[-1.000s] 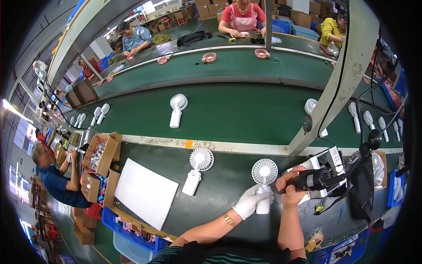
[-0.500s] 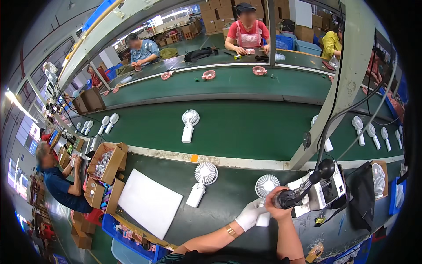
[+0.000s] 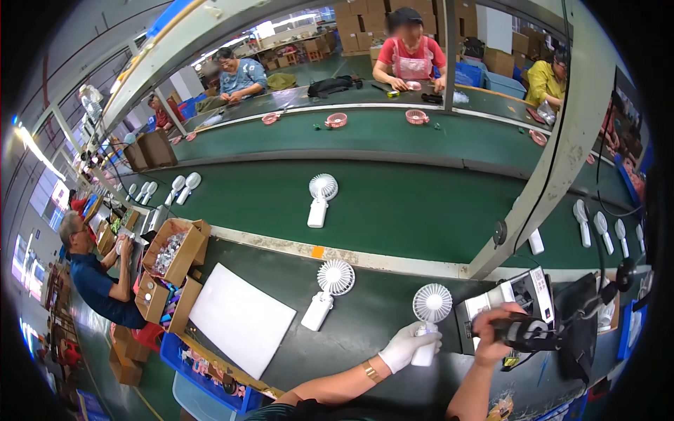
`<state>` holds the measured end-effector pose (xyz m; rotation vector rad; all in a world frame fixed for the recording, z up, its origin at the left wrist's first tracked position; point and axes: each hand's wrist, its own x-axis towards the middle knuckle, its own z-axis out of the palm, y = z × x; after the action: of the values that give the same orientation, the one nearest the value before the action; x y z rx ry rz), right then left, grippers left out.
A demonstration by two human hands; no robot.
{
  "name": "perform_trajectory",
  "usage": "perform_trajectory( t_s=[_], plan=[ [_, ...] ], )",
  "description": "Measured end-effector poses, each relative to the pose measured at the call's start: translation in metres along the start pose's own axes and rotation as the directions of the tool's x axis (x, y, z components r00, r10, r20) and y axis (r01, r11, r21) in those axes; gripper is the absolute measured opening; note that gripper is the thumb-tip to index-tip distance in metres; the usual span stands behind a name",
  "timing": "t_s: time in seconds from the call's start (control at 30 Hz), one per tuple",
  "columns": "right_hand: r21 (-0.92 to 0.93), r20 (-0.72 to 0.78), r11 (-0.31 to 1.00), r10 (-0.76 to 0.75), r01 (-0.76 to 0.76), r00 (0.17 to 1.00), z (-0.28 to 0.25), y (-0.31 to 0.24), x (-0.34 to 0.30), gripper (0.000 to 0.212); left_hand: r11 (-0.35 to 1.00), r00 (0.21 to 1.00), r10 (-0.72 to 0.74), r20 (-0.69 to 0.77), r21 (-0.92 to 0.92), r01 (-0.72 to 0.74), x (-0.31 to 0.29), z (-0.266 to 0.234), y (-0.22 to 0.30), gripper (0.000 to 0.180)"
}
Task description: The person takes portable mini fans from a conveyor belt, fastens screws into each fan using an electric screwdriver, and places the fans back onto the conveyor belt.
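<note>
My left hand [image 3: 409, 347], in a white glove, is closed around the handle of a white handheld fan [image 3: 432, 303]. Its round grille points away from me and the lower handle shows below the fingers. My bare right hand [image 3: 493, 334] grips a black power screwdriver [image 3: 525, 332], which lies sideways to the right of that fan, apart from it, and joins a dark jointed arm [image 3: 609, 291]. Left of my hands, a second white fan [image 3: 335, 278] rests on the dark worktable.
A white foam sheet [image 3: 242, 319] lies at left beside cardboard boxes [image 3: 188, 245] of small parts. Beyond the pale ledge, a green belt [image 3: 407, 203] carries several white fans. A slanted post [image 3: 540, 168] and a white device [image 3: 509, 302] stand at right. Co-workers sit across and at left.
My right hand has moved right with the screwdriver, away from the held fan. The left hand keeps its hold. Fans on the belt have shifted slightly right.
</note>
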<state>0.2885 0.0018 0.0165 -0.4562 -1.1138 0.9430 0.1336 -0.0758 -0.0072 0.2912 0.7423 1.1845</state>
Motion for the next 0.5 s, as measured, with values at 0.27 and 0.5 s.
perform_trajectory(
  t_s=[0.27,0.5],
  plan=[
    [-0.319,-0.043,0.931,0.172,-0.176,0.984,0.03,-0.025,0.006,0.05,0.998,1.0,-0.016,0.027,0.055,0.014,0.003,-0.017,-0.016,0.024],
    [-0.31,-0.054,0.938,0.147,-0.157,0.988,0.038,-0.024,0.011,0.052,0.999,0.999,-0.001,0.047,0.033,-0.001,0.008,-0.019,-0.009,0.025]
  ],
)
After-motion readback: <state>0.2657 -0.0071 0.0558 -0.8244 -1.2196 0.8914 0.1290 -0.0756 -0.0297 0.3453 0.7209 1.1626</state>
